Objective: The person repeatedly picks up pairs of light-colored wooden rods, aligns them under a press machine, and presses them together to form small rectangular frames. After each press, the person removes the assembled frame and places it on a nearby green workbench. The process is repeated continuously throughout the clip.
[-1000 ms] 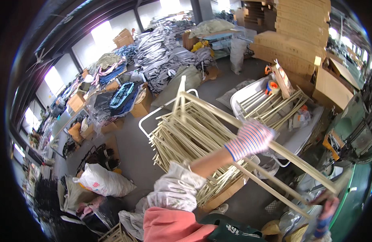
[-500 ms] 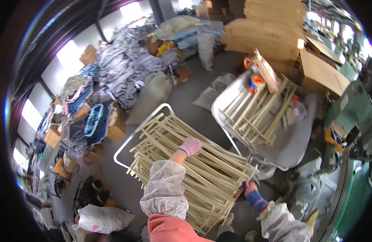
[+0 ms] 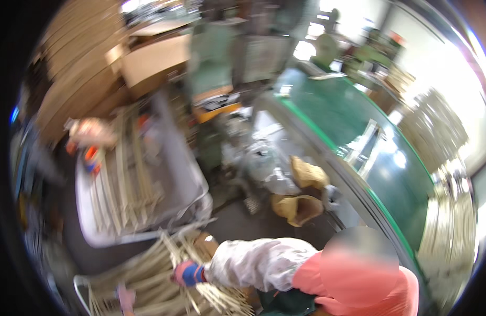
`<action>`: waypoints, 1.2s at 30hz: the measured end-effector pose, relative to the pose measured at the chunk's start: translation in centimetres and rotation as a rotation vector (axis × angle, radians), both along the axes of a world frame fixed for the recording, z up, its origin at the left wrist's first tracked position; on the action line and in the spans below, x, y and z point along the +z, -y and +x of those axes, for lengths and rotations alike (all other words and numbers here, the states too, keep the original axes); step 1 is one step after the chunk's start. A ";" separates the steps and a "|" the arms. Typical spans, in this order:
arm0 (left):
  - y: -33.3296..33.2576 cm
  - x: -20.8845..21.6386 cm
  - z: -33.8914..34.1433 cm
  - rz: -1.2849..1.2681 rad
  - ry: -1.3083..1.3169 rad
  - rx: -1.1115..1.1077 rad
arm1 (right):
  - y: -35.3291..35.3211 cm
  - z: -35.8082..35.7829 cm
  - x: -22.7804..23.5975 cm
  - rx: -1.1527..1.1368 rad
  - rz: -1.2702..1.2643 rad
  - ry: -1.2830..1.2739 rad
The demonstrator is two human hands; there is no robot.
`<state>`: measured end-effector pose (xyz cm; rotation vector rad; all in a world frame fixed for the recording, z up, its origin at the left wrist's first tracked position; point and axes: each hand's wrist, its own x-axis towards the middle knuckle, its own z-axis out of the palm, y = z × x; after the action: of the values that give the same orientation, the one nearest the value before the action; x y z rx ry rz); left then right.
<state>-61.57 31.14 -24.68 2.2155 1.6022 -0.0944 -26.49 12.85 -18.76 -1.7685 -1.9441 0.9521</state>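
A stack of cream frames made of thin bars [image 3: 148, 268] lies along the lower left, on a white tubular rack [image 3: 78, 287]. My right hand [image 3: 187, 273], in a pink and blue striped glove, reaches in from the right and is closed on bars at the stack's right part. Its white patterned oversleeve [image 3: 261, 263] covers the forearm. Over the left part of the stack is my left hand [image 3: 125, 297] in a pink glove; motion smears its fingers.
Behind stands a pale grey tub [image 3: 87, 231] with more cream bars and an orange tape roll [image 3: 91, 158]. Cardboard boxes [image 3: 156, 58] rise at the back left. A green-topped conveyor table [image 3: 359, 126] runs along the right, with two pale strips on it. Torn brown paper [image 3: 301, 205] lies between.
The view has swung right, putting the stack and tub at the left and showing the green table. My right hand now lies over the bars rather than at the stack's corner.
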 end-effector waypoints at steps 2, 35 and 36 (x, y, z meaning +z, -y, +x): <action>-1.5 -1.5 -1.1 -0.184 -0.357 -0.206 | 0.5 0.4 0.7 -0.122 0.000 0.105; -0.1 6.3 8.5 -0.075 -0.585 -0.073 | -0.5 -0.2 2.2 0.062 0.247 0.112; 0.0 6.7 8.4 -0.048 -0.600 -0.065 | -0.6 0.1 2.7 0.046 0.299 0.025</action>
<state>-53.15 31.14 -18.03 2.3304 1.7795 -0.8773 -26.44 13.42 -16.08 -1.5786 -2.0277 0.6166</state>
